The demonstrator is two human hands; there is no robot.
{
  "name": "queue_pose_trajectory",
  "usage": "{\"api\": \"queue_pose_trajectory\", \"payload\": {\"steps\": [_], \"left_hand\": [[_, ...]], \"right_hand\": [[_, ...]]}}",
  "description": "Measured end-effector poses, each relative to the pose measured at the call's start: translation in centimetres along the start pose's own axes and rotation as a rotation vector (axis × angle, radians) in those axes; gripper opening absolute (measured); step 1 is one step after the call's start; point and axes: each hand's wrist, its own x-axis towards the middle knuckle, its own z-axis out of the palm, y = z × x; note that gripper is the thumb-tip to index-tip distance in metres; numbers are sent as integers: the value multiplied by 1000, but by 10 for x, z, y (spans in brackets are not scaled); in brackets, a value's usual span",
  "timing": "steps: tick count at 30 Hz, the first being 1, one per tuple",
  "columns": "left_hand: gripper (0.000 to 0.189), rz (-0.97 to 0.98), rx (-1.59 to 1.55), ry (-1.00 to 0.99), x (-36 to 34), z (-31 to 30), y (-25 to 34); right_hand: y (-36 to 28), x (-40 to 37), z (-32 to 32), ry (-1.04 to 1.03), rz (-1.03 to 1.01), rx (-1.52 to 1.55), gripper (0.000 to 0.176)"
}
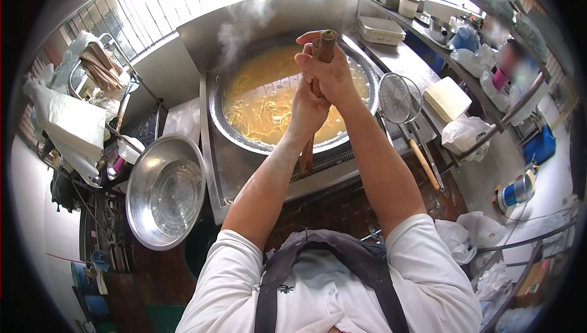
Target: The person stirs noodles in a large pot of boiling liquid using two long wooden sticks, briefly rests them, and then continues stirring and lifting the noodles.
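Both hands are closed together on thick brown wooden sticks (328, 46), raised over the near part of a large round wok (215, 113). My right hand (335, 76) wraps the upper part, with the round stick ends showing above the fingers. Lower and to the left, my left hand (309, 108) grips close against it. Below my wrists, brown strips hang down in front of the stove edge; how they join the sticks is hidden. Yellow noodles (260, 119) float in cloudy, steaming liquid inside the wok.
A big steel basin (166, 195) stands left of the stove. On the right lie wire strainers (397, 99) with long handles, a cream block-shaped container (447, 99) and a plastic bag (466, 134). Shelves with pots and tubs line the right wall; a cluttered rack stands left.
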Motion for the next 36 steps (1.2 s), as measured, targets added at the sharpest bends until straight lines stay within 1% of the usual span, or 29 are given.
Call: {"api": "queue_pose_trajectory", "payload": {"steps": [4, 7, 13, 16, 22, 25, 26, 29, 30, 33, 36], "left_hand": [[57, 31, -37, 9, 2, 2, -6], [58, -14, 5, 4, 0, 1, 1], [57, -14, 24, -1, 1, 0, -1], [57, -7, 17, 5, 1, -1, -1], [55, 37, 19, 25, 4, 1, -12], [63, -48, -57, -50, 4, -1, -9], [61, -1, -117, -50, 4, 0, -7], [59, -44, -63, -69, 2, -2, 1], [59, -94, -1, -69, 1, -2, 8], [60, -60, -9, -76, 2, -2, 3], [43, 43, 43, 5, 1, 3, 5]], "right_hand": [[1, 1, 0, 15, -7, -10, 34], [-3, -1, 1, 23, 24, -9, 34], [-2, 1, 1, 12, 0, -20, 34], [-5, 0, 3, 16, -5, -41, 34], [4, 4, 0, 11, -4, 14, 34], [3, 4, 0, -16, -23, 27, 33], [0, 4, 1, -3, -37, -7, 31], [1, 3, 0, 9, -13, -1, 30], [-1, 2, 1, 25, -5, -33, 30], [-4, 0, 1, 51, -31, -96, 32], [1, 2, -3, 39, -39, -82, 33]]}}
